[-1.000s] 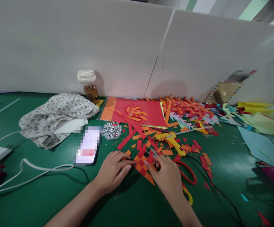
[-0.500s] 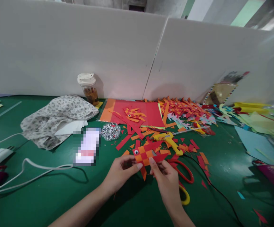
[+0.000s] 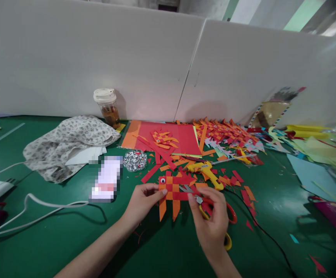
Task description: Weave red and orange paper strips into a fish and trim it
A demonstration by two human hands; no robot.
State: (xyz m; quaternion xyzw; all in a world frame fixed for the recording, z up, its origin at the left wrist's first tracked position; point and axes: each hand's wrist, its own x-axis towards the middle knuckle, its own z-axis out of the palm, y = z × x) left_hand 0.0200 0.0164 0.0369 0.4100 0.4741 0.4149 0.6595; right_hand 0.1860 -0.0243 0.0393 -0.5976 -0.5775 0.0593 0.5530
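My left hand pinches the left side of a woven red and orange paper fish with a googly eye. The fish's orange strips hang down below its body, and red strips stretch right. My right hand is closed on the fish's red strips at the right, thumb in front. Scissors with red and yellow handles lie behind and beside my right hand, their blades showing behind the fish. A yellow glue gun rests just beyond.
A phone, a pack of googly eyes, red sheets and woven fish lie farther back. A lidded cup stands by a patterned cloth. Cables and paper scraps lie around.
The paper fish has turned more level and shifted slightly left, and its second hanging strip now shows. My right hand has moved a little right and up along it.
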